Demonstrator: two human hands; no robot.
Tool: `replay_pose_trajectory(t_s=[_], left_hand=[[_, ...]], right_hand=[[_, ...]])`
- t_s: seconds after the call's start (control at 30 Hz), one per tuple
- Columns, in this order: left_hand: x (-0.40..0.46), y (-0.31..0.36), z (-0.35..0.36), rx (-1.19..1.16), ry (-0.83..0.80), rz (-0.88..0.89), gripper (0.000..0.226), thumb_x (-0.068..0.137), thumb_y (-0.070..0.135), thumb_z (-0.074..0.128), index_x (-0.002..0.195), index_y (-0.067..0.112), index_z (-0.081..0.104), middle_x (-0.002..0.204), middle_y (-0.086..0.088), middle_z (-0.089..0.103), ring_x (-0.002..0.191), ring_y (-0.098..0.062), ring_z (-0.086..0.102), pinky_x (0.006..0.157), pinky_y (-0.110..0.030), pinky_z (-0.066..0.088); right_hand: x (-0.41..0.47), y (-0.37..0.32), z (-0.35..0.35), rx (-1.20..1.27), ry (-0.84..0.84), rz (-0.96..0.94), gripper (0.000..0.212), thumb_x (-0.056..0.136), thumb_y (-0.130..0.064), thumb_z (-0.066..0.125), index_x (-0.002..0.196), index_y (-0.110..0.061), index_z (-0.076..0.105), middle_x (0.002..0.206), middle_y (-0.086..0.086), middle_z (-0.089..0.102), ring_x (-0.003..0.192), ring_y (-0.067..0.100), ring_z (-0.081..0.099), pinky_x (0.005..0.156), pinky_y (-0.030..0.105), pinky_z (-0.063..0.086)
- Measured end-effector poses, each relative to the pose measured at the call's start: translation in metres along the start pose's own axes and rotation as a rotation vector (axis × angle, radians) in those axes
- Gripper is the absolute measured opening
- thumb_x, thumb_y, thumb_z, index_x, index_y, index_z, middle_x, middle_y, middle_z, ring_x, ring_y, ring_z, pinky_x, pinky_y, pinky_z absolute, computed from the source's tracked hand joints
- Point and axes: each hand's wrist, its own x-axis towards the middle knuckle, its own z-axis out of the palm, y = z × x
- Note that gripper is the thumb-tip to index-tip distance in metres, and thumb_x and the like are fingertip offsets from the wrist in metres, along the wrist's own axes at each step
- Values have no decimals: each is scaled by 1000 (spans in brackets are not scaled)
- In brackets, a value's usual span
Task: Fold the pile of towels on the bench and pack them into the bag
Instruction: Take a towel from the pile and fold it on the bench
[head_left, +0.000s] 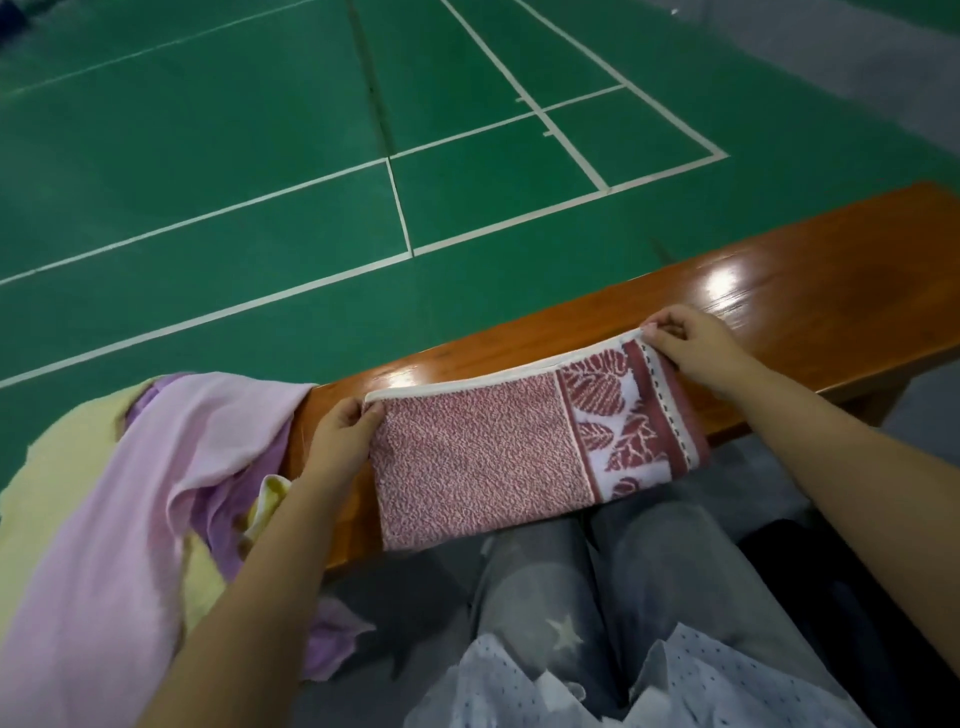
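A red-and-white towel with a leaf-patterned band lies folded on the wooden bench, its near part hanging over the bench's front edge. My left hand pinches its far left corner. My right hand pinches its far right corner. A pile of unfolded towels, pink, pale yellow and purple, sits on the bench to the left, touching my left forearm. A dark shape at the lower right may be the bag; I cannot tell.
Beyond the bench spreads a green sports court floor with white lines. My legs in grey star-print trousers are below the bench's front edge. The bench's right stretch is bare glossy wood.
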Motion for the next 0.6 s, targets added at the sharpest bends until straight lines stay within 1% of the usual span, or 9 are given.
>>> replay_pose_trajectory(t_s=[0.03, 0.07, 0.2, 0.27, 0.33, 0.4, 0.5, 0.6], left_hand=[[8, -2, 2, 54, 18, 4, 11, 99, 28, 51, 105, 22, 57, 102, 5, 61, 101, -20, 57, 92, -39, 48], [13, -3, 4, 107, 34, 8, 10, 99, 28, 51, 104, 21, 56, 101, 4, 60, 100, -20, 56, 90, -38, 45], [28, -9, 11, 276, 114, 19, 13, 100, 26, 49, 100, 16, 57, 95, 0, 59, 86, -17, 51, 79, -32, 37], [34, -12, 13, 314, 162, 18, 13, 100, 26, 49, 97, 16, 56, 91, 0, 59, 76, -12, 49, 73, -30, 34], [39, -13, 14, 322, 197, 14, 16, 100, 28, 48, 97, 16, 58, 91, -2, 61, 72, -9, 47, 68, -29, 32], [43, -14, 15, 341, 213, 2, 21, 100, 30, 47, 106, 14, 60, 96, -4, 63, 76, -12, 49, 71, -29, 32], [47, -16, 16, 389, 202, -2, 31, 101, 31, 46, 120, 11, 59, 109, -6, 63, 90, -15, 49, 77, -30, 31], [51, -15, 14, 386, 194, -52, 32, 99, 32, 49, 121, 11, 58, 115, -8, 64, 94, -18, 52, 78, -32, 35]], right_hand=[[8, 2, 4, -36, 2, -5, 9, 96, -24, 53, 101, -18, 57, 91, -3, 60, 84, 12, 59, 62, 25, 46], [14, 5, 9, -77, 0, -13, 10, 96, -25, 53, 102, -18, 57, 91, -5, 59, 84, 11, 58, 62, 24, 45], [34, 14, 19, -208, -16, -30, 11, 97, -31, 51, 100, -22, 56, 92, -6, 60, 84, 11, 58, 61, 26, 45], [40, 16, 21, -250, -19, -43, 11, 97, -33, 50, 99, -23, 55, 90, -4, 61, 82, 13, 59, 60, 28, 45], [45, 15, 23, -310, -14, -58, 12, 97, -34, 49, 99, -23, 54, 88, -4, 61, 78, 12, 58, 58, 26, 43], [48, 14, 25, -372, -12, -66, 14, 98, -35, 48, 100, -23, 53, 86, -2, 61, 75, 13, 59, 56, 26, 43], [52, 15, 27, -447, -13, -72, 19, 98, -34, 46, 105, -19, 54, 89, 1, 62, 75, 15, 59, 57, 27, 45], [55, 12, 29, -515, -33, -40, 25, 98, -32, 47, 114, -14, 52, 101, 5, 61, 84, 19, 58, 66, 31, 46]])
